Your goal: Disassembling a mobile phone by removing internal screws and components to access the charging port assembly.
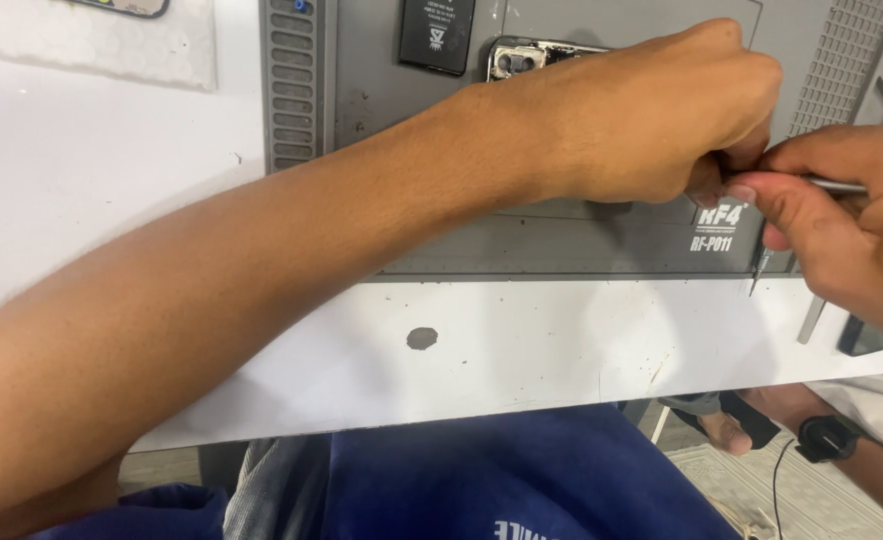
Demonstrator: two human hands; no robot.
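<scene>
Leftmost, a white surface (pixel 82 170), bare apart from a pale honeycomb-patterned sheet (pixel 92 45) at the far left edge with a dark-framed device (pixel 122 6) half out of view. Further right, a grey work mat (pixel 562 240) with slotted vents down its left side, lying flat on that surface, its near edge parallel to the surface's front lip; a small grey chip (pixel 422 338) in the white top just nearer. On the mat's far part, a black rectangular battery (pixel 438 33), and just right of it a silver phone body (pixel 522 58), camera corner showing, the rest hidden under the left hand (pixel 652 110). Left hand curled narrow, fingertips pinched at the right hand's fingers; what lies between them cannot be told. Right hand (pixel 842 220) closed on a slim metal tool (pixel 834 186), long axis running left to right, left end at the pinch. Just below, a thin screwdriver tip (pixel 758 270) pointing near and down. Nearest, blue cloth (pixel 502 480) across the lap; near right, another person's wrist with a black watch (pixel 828 437).
</scene>
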